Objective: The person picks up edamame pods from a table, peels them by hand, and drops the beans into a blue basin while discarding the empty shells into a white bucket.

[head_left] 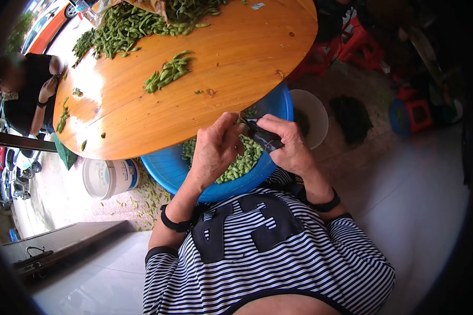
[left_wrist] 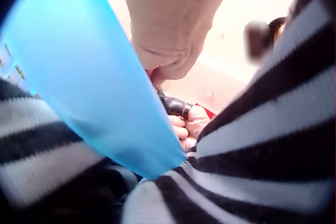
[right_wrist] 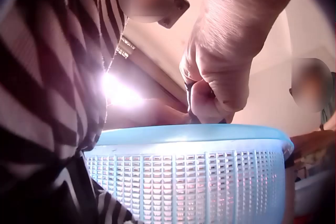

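Observation:
Over the blue plastic basket [head_left: 194, 191], both hands meet close together. My left hand [head_left: 215, 144], fingers curled, pinches a small green pod [head_left: 241, 120] mostly hidden by the fingertips. My right hand [head_left: 291, 147] grips a glossy black object [head_left: 266, 139], whose end lies right at the left fingertips; I cannot tell its kind. Light green beans [head_left: 242, 165] fill the basket below. In the right wrist view the right hand [right_wrist: 220, 79] is just above the rim of the basket [right_wrist: 184, 133].
A wooden table [head_left: 236, 63] carries a heap of green pods [head_left: 126, 31] and a smaller pile [head_left: 168, 73]. A white bucket [head_left: 110, 176] stands left, a pale tub [head_left: 315, 121] right. Red stools [head_left: 362, 47] are behind. Another person [head_left: 29, 94] sits at the table's left.

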The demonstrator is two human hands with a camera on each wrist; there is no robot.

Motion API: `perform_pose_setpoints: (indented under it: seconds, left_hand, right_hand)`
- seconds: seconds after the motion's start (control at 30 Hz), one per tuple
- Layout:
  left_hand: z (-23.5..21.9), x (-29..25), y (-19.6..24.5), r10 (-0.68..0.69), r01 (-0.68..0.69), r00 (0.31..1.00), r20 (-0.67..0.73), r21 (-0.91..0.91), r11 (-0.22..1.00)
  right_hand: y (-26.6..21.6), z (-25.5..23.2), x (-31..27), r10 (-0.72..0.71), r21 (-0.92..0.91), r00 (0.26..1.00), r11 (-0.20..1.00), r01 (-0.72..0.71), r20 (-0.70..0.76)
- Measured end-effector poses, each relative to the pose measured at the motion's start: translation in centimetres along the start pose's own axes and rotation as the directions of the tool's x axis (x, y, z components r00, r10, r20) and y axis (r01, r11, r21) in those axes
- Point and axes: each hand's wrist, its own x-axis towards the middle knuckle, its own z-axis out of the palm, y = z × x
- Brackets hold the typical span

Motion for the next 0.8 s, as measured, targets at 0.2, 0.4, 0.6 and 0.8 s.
perform_pose_setpoints:
  seconds: [0.2, 0.4, 0.6, 0.8]
  left_hand:
    - [-0.8, 0.4, -0.9, -0.108, 0.13, 0.99, 0.097, -0.276, 0.952]
    - [-0.4, 0.2, -0.3, -0.189, 0.156, 0.982, 0.028, -0.689, 0.707]
    - [-0.2, 0.0, -0.4, -0.126, 0.179, 0.984, 0.128, -0.743, 0.645]
    - [0.5, -0.3, -0.7, -0.116, 0.19, 0.982, 0.151, -0.756, 0.627]
  right_hand:
    - [-1.2, 0.4, 0.0, -0.122, -0.214, 0.989, 0.972, 0.102, -0.086]
    - [-1.8, 0.7, 0.2, -0.134, -0.183, 0.955, 0.979, 0.087, -0.265]
    - [-1.0, 0.9, 0.6, -0.174, -0.116, 0.937, 0.983, 0.145, -0.303]
    - [-1.1, 0.9, 0.5, -0.167, -0.046, 0.948, 0.986, 0.161, -0.272]
